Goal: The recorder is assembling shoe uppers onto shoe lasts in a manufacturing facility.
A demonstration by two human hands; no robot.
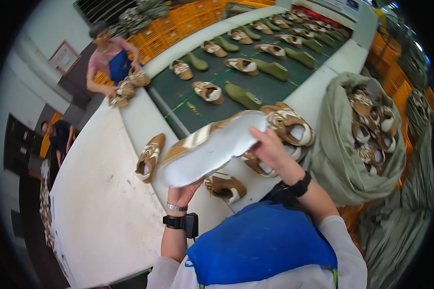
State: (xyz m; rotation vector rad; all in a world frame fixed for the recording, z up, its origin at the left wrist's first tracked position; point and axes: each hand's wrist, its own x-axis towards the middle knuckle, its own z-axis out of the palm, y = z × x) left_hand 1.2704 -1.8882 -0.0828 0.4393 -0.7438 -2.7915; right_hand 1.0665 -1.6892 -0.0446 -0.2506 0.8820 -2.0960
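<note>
Between my two hands is a brown and white sneaker (210, 151), tipped so its pale silvery underside faces me. My left hand (184, 193) grips it from below at the left end, the fingers partly hidden behind it. At the other end, my right hand (269, 150) pinches the edge. Beneath and around it on the white tabletop lie similar sneakers: one upright shoe (150, 158) to the left, a tilted shoe (225, 187) just below, and a few shoes (290, 124) piled beside my right hand.
Ahead runs a green conveyor belt (183, 96) bearing rows of sneakers and green shoe lasts (242, 96). A cloth sack (330, 159) full of sneakers stands at the right. A co-worker (115, 60) handles shoes at the far left corner. Orange crates (178, 26) are stacked behind.
</note>
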